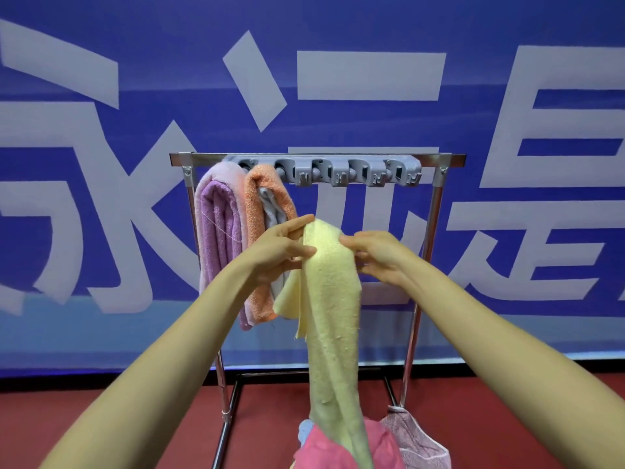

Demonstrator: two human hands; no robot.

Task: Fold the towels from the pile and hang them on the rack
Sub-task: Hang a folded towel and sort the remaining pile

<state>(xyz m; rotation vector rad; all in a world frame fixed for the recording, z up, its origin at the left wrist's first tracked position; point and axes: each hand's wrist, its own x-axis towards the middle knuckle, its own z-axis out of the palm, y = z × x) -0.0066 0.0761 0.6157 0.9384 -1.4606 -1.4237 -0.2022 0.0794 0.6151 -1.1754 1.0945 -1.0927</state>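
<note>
Pinched at its upper edge by the left hand [282, 252] and the right hand [380, 258], the yellow towel [333, 319] is held up before the rack [436, 228], its length hanging down to the pile [324, 450] of pink towels below. A blue banner [338, 45] with white characters is seen behind, above a red floor [101, 418]. At the rack's left end a purple towel [216, 231], an orange towel [253, 214] and a grey towel [273, 218] are hung close together. A grey hook strip [338, 170] is fixed under the top bar.
</note>
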